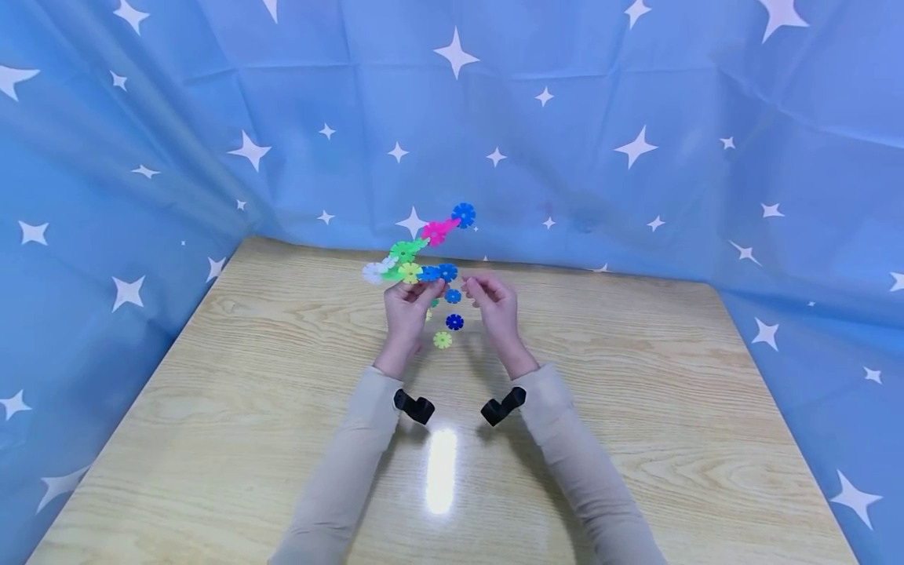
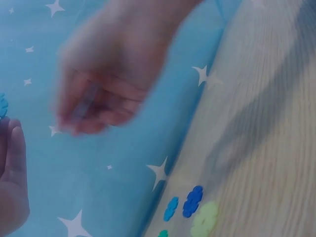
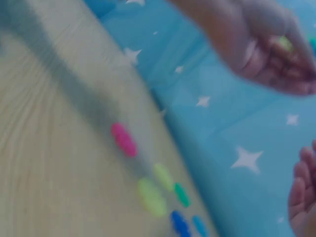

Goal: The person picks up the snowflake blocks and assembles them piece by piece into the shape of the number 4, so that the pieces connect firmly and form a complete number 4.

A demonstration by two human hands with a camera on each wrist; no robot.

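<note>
A chain of interlocked flower-shaped plastic discs (image 1: 405, 251) hangs above the far part of the table, bent into a V of blue, pink, green, white and yellow pieces. My left hand (image 1: 406, 314) pinches it near the blue disc (image 1: 448, 272) at its lower right end. Just to the right, my right hand (image 1: 497, 310) is raised with fingertips close to that blue end. In the left wrist view, a blurred, pale flat piece (image 2: 87, 101) shows between the right hand's fingers. The right wrist view catches a bit of yellow disc (image 3: 285, 43) behind the left hand's fingers.
Loose discs lie on the wooden table (image 1: 247, 392) below the hands: a light blue disc (image 1: 453, 296), a dark blue disc (image 1: 455, 322), a yellow-green disc (image 1: 442, 340), and a pink disc (image 3: 123, 140). A blue curtain with white stars (image 1: 579, 157) surrounds the table's back and sides.
</note>
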